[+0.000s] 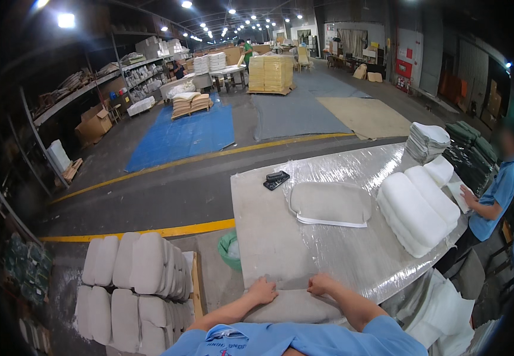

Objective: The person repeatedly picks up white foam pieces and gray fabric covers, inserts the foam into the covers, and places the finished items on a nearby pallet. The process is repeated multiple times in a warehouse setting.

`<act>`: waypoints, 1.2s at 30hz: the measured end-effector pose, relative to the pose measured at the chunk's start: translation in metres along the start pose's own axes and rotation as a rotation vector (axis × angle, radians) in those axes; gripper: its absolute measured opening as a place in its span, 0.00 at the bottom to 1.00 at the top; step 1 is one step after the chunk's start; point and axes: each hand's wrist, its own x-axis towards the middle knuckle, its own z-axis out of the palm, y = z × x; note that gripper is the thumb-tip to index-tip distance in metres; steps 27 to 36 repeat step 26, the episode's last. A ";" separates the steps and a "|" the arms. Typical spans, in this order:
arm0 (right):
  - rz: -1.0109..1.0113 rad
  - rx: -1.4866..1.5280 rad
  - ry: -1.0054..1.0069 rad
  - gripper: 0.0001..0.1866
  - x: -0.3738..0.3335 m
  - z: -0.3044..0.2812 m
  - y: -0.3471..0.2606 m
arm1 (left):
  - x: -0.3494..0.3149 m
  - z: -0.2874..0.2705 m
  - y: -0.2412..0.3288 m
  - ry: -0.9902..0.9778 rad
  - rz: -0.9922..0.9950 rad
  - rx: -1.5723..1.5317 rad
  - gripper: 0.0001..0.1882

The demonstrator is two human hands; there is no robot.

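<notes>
Grey fabric cushion cover (295, 304) lies at the near edge of the plastic-wrapped table (328, 249), where the left hand (262, 291) and right hand (322, 285) each pinch its upper edge, fingers curled onto the cloth.

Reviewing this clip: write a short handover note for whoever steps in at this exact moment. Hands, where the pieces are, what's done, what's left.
Left hand and right hand: both pressed on the near edge of a grey fabric cover at the front of the plastic-wrapped table; grip not clear.
On the table: another grey cover mid-table, white foam pads at right, a black hand tool at the far edge.
Done: grey cushions stacked on the pallet pile to the left.
Left: both covers look flat and unfilled; foam pads still bare.
A co-worker stands at the table's right end.
</notes>
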 end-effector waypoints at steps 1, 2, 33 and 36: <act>0.002 0.021 0.033 0.22 0.000 0.007 -0.001 | -0.002 0.005 0.000 0.034 0.004 -0.003 0.25; 0.005 0.040 0.069 0.20 0.000 0.013 -0.001 | -0.003 0.009 0.001 0.071 0.011 -0.006 0.23; 0.003 0.250 0.070 0.24 -0.006 0.012 -0.023 | 0.009 0.004 -0.001 -0.120 -0.054 -0.044 0.20; 0.003 0.250 0.070 0.24 -0.006 0.012 -0.023 | 0.009 0.004 -0.001 -0.120 -0.054 -0.044 0.20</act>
